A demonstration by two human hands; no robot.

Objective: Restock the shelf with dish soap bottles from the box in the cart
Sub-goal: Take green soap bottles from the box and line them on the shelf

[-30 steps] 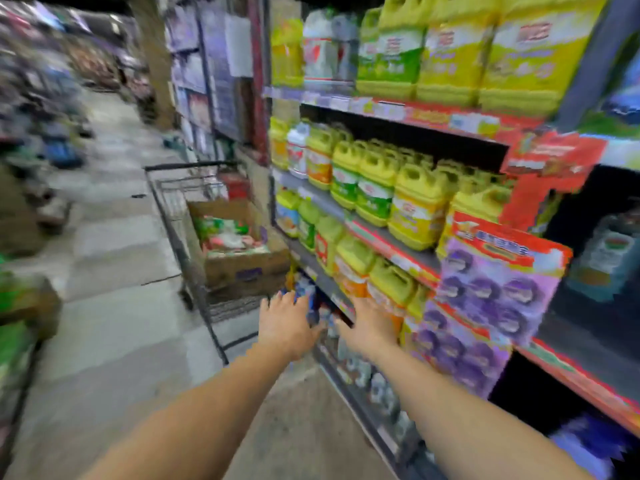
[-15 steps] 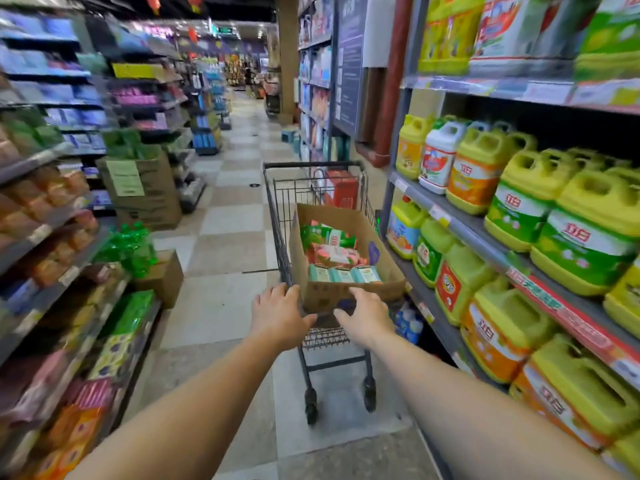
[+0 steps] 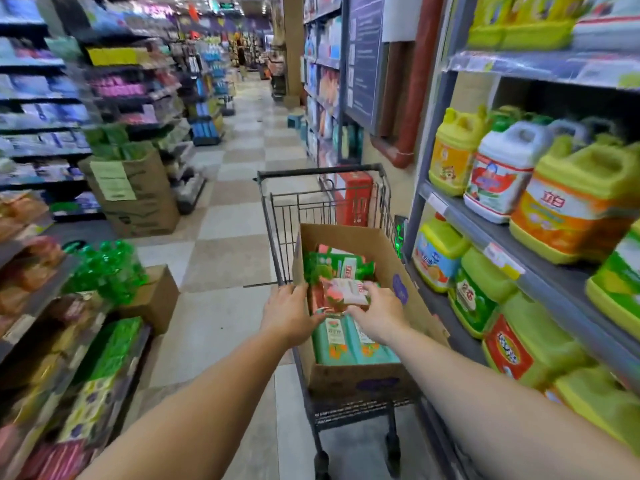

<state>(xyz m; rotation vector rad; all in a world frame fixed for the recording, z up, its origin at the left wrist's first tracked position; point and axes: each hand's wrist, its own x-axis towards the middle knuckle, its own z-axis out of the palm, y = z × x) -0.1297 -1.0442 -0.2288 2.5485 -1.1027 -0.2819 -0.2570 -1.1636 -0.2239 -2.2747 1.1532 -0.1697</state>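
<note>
Hands meet inside the box (image 3: 353, 379). Our left hand (image 3: 287, 315) and right hand (image 3: 379, 315) together grip a pink pouch (image 3: 341, 292) above teal bottles (image 3: 346, 342).

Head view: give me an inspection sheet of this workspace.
Surface: checkered aisle floor.
Job's things: cardboard box in the cart, holding green, pink and teal packs; dish soap jugs fill the shelf at right.
Clutter: brown carton and a box of green bottles at left.
Grippers: left hand at the box's left wall; right hand on a pink pack; grip unclear.
Cables: nothing seen.
Surroundings: stocked store shelves both sides.
</note>
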